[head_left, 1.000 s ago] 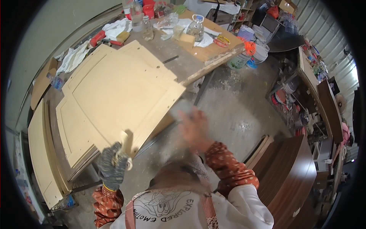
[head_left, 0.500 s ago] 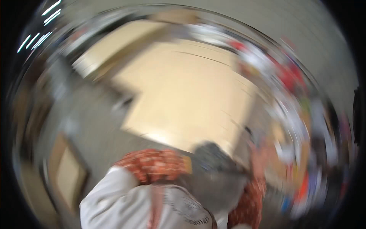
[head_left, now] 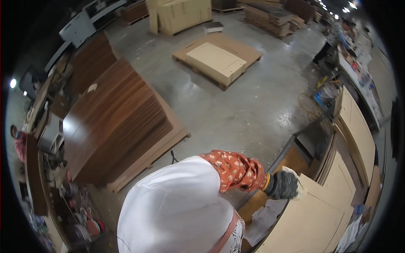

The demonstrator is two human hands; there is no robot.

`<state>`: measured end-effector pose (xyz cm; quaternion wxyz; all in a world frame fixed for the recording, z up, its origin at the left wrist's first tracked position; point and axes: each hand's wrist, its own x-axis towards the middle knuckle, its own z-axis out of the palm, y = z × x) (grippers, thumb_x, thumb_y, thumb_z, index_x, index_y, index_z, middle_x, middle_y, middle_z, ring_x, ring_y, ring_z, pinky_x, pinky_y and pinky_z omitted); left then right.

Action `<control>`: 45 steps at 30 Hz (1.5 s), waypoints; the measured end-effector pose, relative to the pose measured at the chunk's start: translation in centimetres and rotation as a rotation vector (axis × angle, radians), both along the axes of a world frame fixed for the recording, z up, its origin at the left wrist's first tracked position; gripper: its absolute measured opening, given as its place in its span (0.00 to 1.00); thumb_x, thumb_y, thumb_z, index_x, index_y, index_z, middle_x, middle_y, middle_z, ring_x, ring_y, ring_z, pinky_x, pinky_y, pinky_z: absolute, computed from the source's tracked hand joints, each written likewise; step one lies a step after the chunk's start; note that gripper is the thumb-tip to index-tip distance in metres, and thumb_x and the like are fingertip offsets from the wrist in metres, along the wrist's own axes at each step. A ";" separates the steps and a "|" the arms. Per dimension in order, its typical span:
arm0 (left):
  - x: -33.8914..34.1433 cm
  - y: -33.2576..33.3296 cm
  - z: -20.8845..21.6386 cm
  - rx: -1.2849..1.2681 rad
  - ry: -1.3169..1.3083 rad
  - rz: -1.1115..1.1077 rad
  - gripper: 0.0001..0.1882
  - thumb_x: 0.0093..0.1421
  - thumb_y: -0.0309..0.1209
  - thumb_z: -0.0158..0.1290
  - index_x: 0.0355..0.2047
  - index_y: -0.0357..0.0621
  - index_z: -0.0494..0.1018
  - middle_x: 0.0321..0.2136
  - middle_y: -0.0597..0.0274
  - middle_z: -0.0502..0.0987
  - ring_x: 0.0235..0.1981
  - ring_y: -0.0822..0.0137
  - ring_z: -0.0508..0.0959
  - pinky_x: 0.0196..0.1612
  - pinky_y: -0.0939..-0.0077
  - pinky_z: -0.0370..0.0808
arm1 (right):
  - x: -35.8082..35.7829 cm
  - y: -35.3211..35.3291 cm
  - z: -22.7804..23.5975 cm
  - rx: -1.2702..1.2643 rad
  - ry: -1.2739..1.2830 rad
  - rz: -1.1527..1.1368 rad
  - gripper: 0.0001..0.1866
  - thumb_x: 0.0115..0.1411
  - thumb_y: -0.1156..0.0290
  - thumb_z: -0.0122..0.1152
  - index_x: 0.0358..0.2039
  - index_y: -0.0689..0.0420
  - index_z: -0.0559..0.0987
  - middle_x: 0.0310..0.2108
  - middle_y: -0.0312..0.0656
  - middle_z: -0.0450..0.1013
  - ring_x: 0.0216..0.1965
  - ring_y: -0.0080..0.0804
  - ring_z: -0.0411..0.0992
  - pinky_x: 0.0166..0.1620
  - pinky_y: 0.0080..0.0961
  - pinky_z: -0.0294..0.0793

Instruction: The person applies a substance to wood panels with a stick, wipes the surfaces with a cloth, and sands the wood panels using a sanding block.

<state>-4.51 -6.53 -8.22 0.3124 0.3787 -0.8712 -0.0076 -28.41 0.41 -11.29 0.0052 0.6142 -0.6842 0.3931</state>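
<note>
My left hand wears a dark grey glove with a yellow cuff, below an orange flowered sleeve. It is closed on what looks like a pale crumpled cloth, at the upper left corner of a cream panel. The fingertips are hidden. Further cream panels with framed faces lie beside and beyond it on the right. A grey-white sheet lies on a brown surface left of the panel. My right hand is out of sight.
A tall stack of brown panels stands on the left. Ahead, a cream panel stack rests on a pallet board. A metal frame bar runs near my arm. A person works by a long table at far right; another person is at far left.
My view has swung widely, from a large blurred cream panel to the workshop floor and stacks. My gloved left hand is now at a panel's corner; my right hand has left view.
</note>
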 end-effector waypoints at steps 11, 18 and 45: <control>4.8 -7.0 -4.4 0.447 0.130 0.156 0.15 0.58 0.45 0.47 0.38 0.54 0.76 0.33 0.55 0.76 0.37 0.51 0.75 0.41 0.57 0.71 | 4.5 -3.9 0.6 0.021 -0.841 0.040 0.30 0.56 0.59 0.52 0.57 0.61 0.65 0.57 0.55 0.60 0.56 0.54 0.58 0.58 0.50 0.56; 4.3 -15.9 -5.4 0.645 0.233 -0.330 0.18 0.58 0.47 0.47 0.38 0.48 0.76 0.36 0.55 0.77 0.39 0.52 0.75 0.45 0.61 0.71 | 8.6 -3.7 -0.1 -0.161 -1.428 -0.177 0.31 0.57 0.59 0.49 0.58 0.61 0.63 0.59 0.54 0.58 0.58 0.54 0.57 0.60 0.50 0.54; -6.9 -23.7 -5.0 0.477 -0.334 -1.157 0.22 0.61 0.50 0.42 0.55 0.67 0.68 0.43 0.52 0.75 0.42 0.51 0.75 0.49 0.61 0.69 | 18.9 3.3 5.7 -0.314 -0.768 -0.740 0.20 0.53 0.80 0.59 0.47 0.64 0.69 0.43 0.47 0.72 0.43 0.35 0.72 0.47 0.30 0.73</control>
